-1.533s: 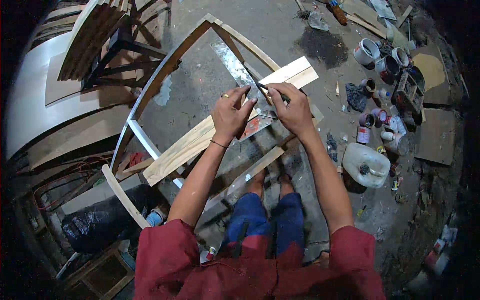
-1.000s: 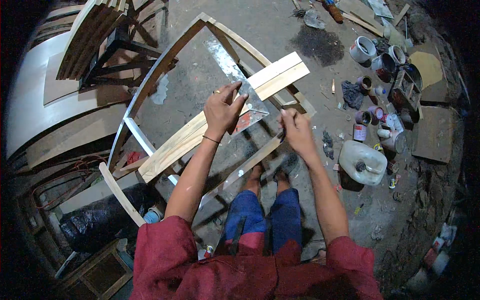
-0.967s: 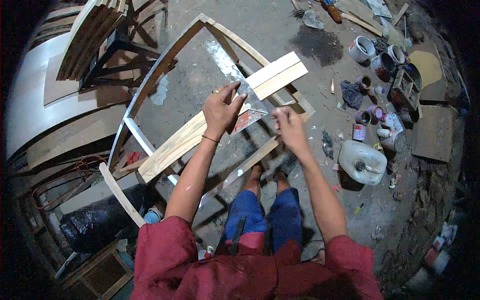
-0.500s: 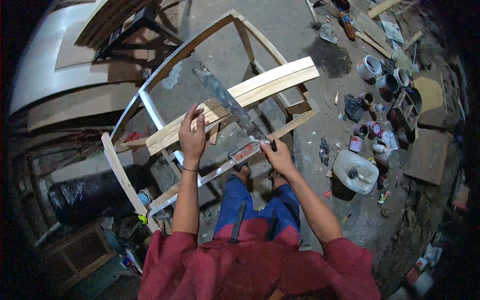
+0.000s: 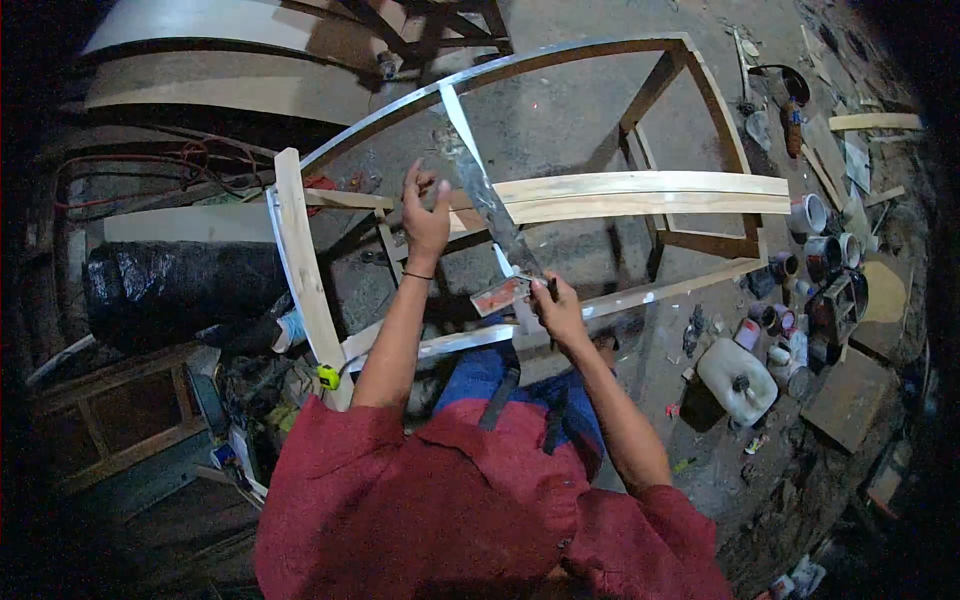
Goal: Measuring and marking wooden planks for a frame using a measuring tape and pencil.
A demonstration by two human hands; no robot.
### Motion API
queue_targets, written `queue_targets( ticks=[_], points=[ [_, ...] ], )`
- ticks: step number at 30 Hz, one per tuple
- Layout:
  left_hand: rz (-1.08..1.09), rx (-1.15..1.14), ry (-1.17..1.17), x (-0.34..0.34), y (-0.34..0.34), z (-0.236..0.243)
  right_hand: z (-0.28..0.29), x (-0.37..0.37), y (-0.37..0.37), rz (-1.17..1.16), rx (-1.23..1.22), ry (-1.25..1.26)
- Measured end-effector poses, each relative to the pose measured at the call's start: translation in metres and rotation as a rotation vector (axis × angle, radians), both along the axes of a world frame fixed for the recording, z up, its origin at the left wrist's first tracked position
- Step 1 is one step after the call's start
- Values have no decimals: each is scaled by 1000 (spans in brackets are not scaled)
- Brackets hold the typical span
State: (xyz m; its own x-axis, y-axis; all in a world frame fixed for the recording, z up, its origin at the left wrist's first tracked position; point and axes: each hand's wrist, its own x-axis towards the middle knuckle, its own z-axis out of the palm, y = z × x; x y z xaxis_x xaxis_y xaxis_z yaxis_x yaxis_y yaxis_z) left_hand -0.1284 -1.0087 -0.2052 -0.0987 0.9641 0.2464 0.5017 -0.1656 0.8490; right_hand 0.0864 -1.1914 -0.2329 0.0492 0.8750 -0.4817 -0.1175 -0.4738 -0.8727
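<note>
My left hand [image 5: 427, 225] is raised with its fingers apart and nothing in it, just left of a long, worn grey metal blade [image 5: 480, 195]. My right hand [image 5: 560, 312] grips the blade's near end, beside a short red-and-grey piece [image 5: 500, 297] that juts left. Something black shows between the right fingers. Slanting away from me, the blade passes over the left part of two pale wooden strips [image 5: 650, 197]. These lie side by side across a curved wooden frame [image 5: 570, 55]. I cannot tell whether the blade touches them.
An upright pale board [image 5: 305, 260] stands at the frame's left end, near a yellow-green tape measure [image 5: 328, 377]. Further left lies a black wrapped roll [image 5: 180, 290]. On the right are a whitish jerrycan [image 5: 738, 380], several paint cans [image 5: 823, 257] and a brown board [image 5: 853, 398].
My view has turned, so the frame lies flatter and further right. My left hand has come off the strips. More of the strips shows right of the blade, and their left stretch no longer shows.
</note>
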Motion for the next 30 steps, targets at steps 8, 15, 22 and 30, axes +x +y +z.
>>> queue_targets(
  ticks=[8,15,22,30],
  points=[
    [-172,-203,42,-39,18,-18,-29,-129,44,-187,92,-64],
    [-350,-227,55,-43,9,-9,-21,-137,52,-265,72,-61],
    [-374,-439,-125,-58,14,-18,-29,-154,51,-296,69,-27],
    [-455,-430,3,-56,21,-16,-38,-149,61,-349,36,-23]
  ],
)
